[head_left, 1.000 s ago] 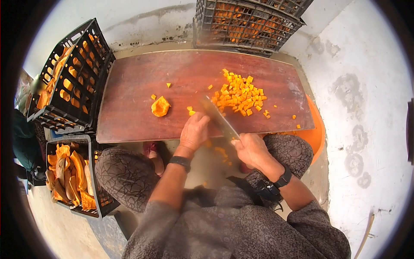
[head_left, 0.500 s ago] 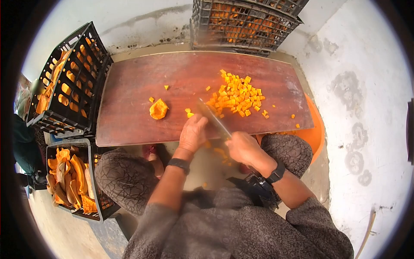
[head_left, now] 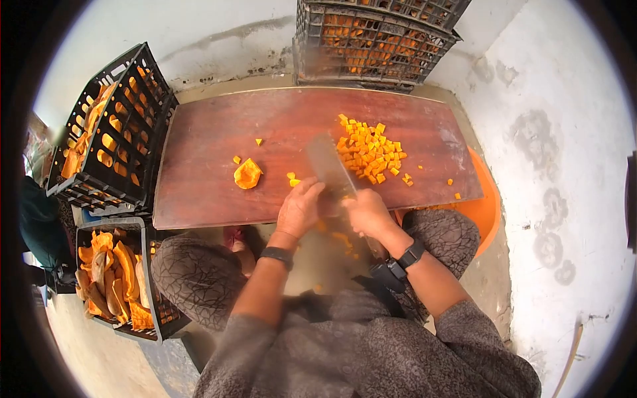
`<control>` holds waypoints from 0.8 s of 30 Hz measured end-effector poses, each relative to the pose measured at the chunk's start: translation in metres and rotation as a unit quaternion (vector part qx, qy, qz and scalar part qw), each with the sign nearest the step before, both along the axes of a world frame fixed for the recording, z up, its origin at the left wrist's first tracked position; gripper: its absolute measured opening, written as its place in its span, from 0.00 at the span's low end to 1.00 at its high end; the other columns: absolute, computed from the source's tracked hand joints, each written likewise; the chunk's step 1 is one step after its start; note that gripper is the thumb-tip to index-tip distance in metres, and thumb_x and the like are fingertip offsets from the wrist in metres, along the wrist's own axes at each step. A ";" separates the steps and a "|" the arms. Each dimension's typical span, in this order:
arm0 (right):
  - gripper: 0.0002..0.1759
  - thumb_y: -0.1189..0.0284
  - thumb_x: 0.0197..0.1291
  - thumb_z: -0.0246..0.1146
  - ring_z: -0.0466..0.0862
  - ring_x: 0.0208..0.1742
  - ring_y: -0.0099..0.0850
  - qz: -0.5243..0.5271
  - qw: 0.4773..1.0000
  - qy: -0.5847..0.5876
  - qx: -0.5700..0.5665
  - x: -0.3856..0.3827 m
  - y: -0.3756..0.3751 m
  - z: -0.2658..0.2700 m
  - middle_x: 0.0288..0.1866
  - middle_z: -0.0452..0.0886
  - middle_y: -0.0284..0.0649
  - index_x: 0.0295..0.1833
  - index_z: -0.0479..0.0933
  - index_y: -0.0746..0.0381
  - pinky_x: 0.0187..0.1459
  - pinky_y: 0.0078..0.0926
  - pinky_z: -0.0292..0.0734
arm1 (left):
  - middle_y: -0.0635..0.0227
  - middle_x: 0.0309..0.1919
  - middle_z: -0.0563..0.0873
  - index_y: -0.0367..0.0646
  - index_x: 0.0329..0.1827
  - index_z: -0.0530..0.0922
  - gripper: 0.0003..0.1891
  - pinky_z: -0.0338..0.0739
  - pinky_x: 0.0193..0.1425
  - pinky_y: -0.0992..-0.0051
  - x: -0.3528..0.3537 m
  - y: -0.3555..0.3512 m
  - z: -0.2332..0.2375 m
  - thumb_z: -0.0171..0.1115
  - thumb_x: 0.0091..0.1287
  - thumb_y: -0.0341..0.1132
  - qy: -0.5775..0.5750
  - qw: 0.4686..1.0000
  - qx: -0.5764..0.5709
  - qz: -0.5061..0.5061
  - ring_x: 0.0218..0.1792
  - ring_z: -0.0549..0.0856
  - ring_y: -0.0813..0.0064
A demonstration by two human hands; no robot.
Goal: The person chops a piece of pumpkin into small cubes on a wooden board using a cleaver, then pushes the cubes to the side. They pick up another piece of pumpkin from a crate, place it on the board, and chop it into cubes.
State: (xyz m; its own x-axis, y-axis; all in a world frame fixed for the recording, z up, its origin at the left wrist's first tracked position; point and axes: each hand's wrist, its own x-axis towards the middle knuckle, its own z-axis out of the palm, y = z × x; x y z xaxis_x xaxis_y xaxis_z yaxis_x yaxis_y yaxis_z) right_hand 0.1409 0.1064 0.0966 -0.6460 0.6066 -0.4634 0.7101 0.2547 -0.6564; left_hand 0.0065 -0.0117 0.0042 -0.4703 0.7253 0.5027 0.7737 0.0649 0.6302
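My right hand [head_left: 369, 213] is wrapped round the handle of a broad-bladed kitchen knife [head_left: 330, 162], its blade pointing away over the brown board [head_left: 212, 139]. Close to the left side of the blade is my left hand [head_left: 300, 209], fingers bent and bunched together; whatever they hold is hidden. Right of the blade lies a heap of diced pumpkin [head_left: 373, 149]. A hollowed round pumpkin piece [head_left: 248, 174] sits on the left half of the board. Small pumpkin bits [head_left: 292, 179] lie just beyond my left hand.
A black crate [head_left: 109, 142] of pumpkin pieces stands left of the board, with another crate [head_left: 151, 285] of pumpkin pieces nearer me. More crates [head_left: 381, 46] are stacked behind the board. An orange tub [head_left: 488, 199] is partly beneath its right end. A white wall [head_left: 564, 159] rises at right.
The knife blade has turned so its broad face shows more, and it now covers the left edge of the diced heap. Both hands stay near the board's front edge.
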 end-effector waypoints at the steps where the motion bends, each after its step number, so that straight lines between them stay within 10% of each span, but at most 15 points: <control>1: 0.15 0.68 0.66 0.60 0.83 0.26 0.41 0.010 0.999 0.024 0.047 0.005 0.005 -0.009 0.26 0.81 0.49 0.37 0.80 0.71 0.30 0.39 0.78 | 0.55 0.49 0.82 0.43 0.51 0.79 0.17 0.80 0.56 0.60 0.001 -0.001 0.002 0.58 0.59 0.20 -0.004 1.000 0.003 0.005 0.52 0.83 0.51; 2: 0.16 0.67 0.69 0.58 0.79 0.17 0.28 0.020 0.994 0.048 0.093 0.009 0.010 -0.019 0.21 0.78 0.40 0.41 0.79 0.72 0.18 0.30 0.75 | 0.56 0.51 0.82 0.43 0.53 0.79 0.17 0.80 0.56 0.61 0.002 -0.002 0.003 0.58 0.62 0.19 -0.009 1.000 0.005 0.010 0.53 0.83 0.52; 8: 0.16 0.66 0.70 0.58 0.76 0.16 0.25 -0.008 0.998 0.062 -0.024 0.021 -0.003 0.021 0.20 0.76 0.37 0.37 0.76 0.70 0.18 0.26 0.73 | 0.50 0.52 0.79 0.42 0.56 0.77 0.17 0.79 0.55 0.57 -0.009 -0.002 -0.005 0.56 0.65 0.21 -0.046 0.985 0.130 0.103 0.53 0.81 0.46; 19: 0.16 0.67 0.69 0.58 0.76 0.17 0.25 0.042 0.997 0.058 0.000 0.031 -0.013 -0.003 0.20 0.75 0.37 0.38 0.77 0.71 0.19 0.27 0.73 | 0.54 0.46 0.81 0.45 0.52 0.81 0.18 0.79 0.52 0.58 -0.023 -0.017 0.003 0.63 0.59 0.21 -0.124 0.983 -0.007 0.138 0.49 0.82 0.51; 24: 0.17 0.66 0.70 0.59 0.77 0.17 0.26 0.018 0.999 0.045 -0.003 0.031 -0.006 -0.003 0.19 0.76 0.38 0.36 0.75 0.72 0.20 0.28 0.74 | 0.58 0.43 0.83 0.44 0.50 0.83 0.17 0.79 0.54 0.60 -0.021 -0.014 0.004 0.69 0.56 0.26 0.047 0.993 -0.054 0.093 0.48 0.82 0.54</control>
State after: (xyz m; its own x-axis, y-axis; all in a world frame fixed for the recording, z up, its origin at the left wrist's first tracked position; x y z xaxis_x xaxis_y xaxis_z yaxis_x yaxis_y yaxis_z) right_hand 0.1719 0.1005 0.0933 -0.7064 0.5795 -0.4065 0.6388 0.2746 -0.7187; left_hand -0.0143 -0.0260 0.0081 -0.5563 0.6823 0.4744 0.7966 0.2752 0.5382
